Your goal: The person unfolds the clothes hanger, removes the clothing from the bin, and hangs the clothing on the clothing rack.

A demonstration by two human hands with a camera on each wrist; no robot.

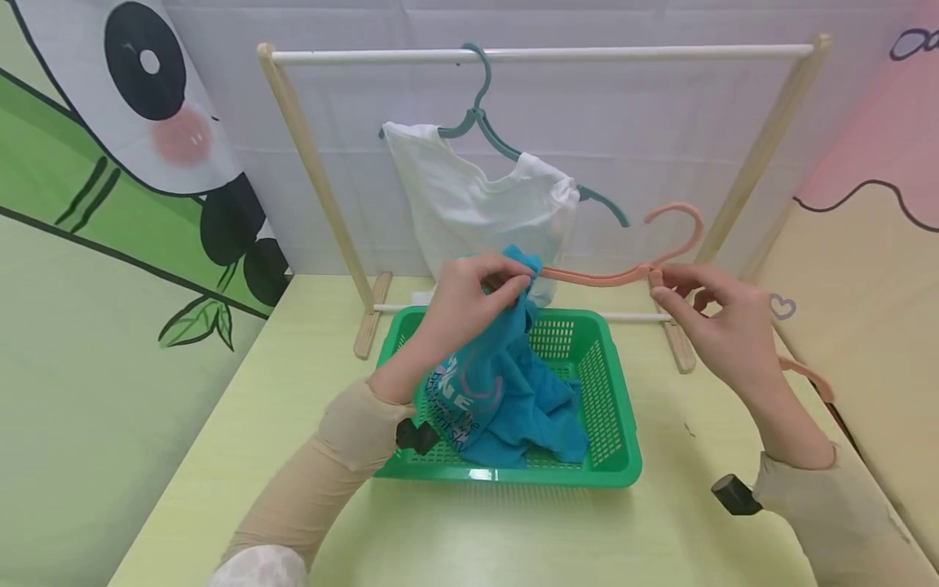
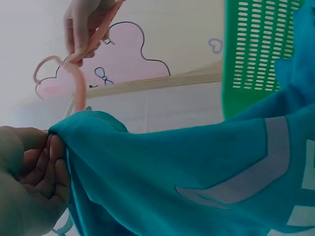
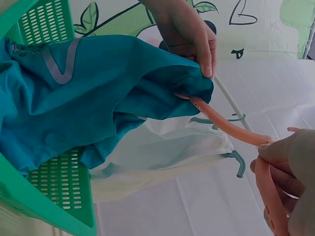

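Between thumb and fingers, my left hand (image 1: 477, 297) pinches the shoulder of a blue T-shirt (image 1: 506, 375) with printed lettering. The shirt hangs down into a green basket (image 1: 623, 424). My right hand (image 1: 722, 322) grips an orange hanger (image 1: 601, 280) near the base of its hook, which points up. In the right wrist view, one arm of the hanger (image 3: 226, 125) runs into the shirt's opening (image 3: 184, 96), its tip hidden by cloth. The left wrist view shows my left fingers (image 2: 49, 167) bunching the shirt's edge (image 2: 88, 120) over that arm.
Behind the basket stands a rack with a white rail (image 1: 623, 54) and wooden legs (image 1: 315, 171). A white sleeveless top (image 1: 484, 200) hangs there on a teal hanger (image 1: 480, 81). Another orange hanger (image 1: 810, 377) lies at the right, partly behind my right wrist.
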